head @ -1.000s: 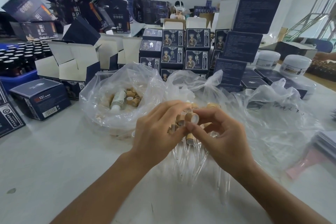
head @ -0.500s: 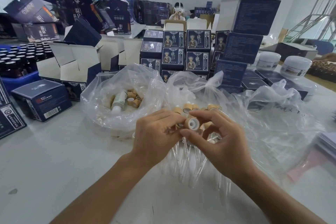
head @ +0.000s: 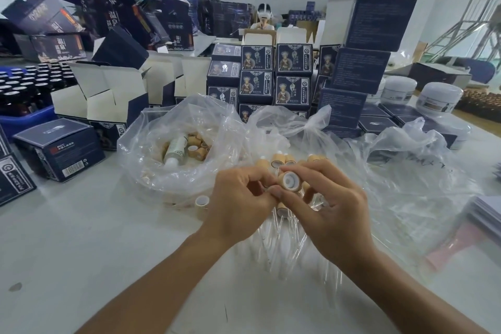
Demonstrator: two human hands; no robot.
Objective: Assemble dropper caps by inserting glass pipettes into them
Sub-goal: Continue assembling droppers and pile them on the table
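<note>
Head view: right hand [head: 329, 214] pinches a tan cap [head: 289, 181], white open end up, no pipette seen in it; left hand [head: 238, 205] curled at its side, contents hidden. Finished droppers [head: 279, 236] lie under the hands; loose caps [head: 196, 145] remain in the bag [head: 151, 168], so likely midway.

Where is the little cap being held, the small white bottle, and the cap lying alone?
held cap [head: 289, 181], head view, white inside.
white bottle [head: 176, 150], head view, body.
lone cap [head: 202, 201], head view, open end.
</note>
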